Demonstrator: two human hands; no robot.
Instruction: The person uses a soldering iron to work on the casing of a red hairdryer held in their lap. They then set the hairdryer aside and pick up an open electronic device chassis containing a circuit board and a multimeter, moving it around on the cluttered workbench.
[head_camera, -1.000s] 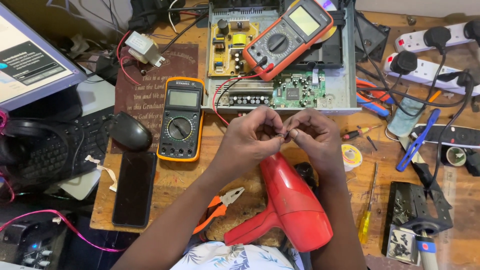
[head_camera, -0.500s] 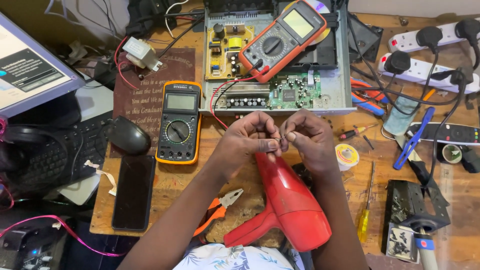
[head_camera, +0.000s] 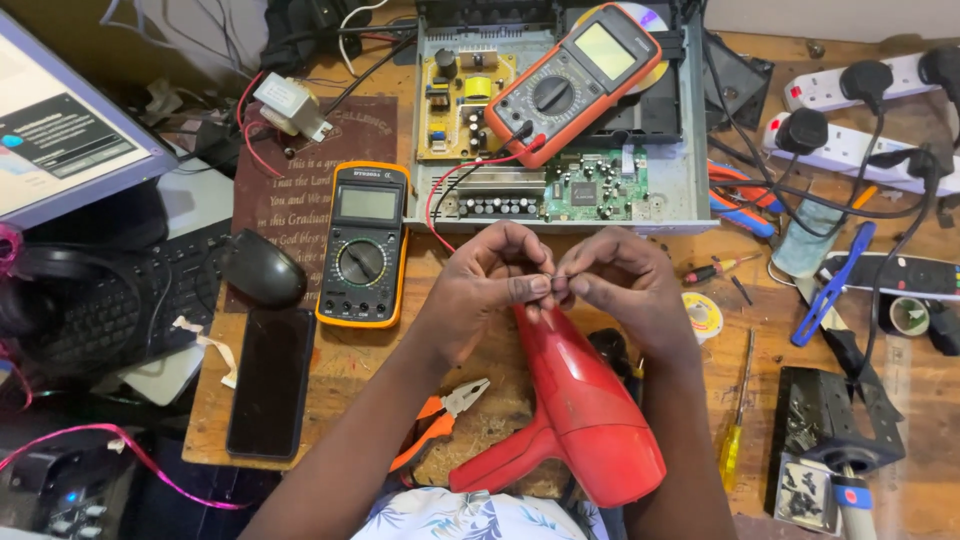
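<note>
The wooden counter (head_camera: 340, 370) carries an opened circuit chassis (head_camera: 560, 130) at the far side. Near it lies a red hair dryer (head_camera: 585, 420). Just above the dryer, left hand (head_camera: 480, 290) and right hand (head_camera: 625, 285) meet, fingers pinched together on a thin wire (head_camera: 556, 278).

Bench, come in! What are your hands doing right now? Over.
Left hand and right hand pinch one tiny part together, too small to identify. Red hair dryer lies right underneath. Nothing blocking. Over.
</note>
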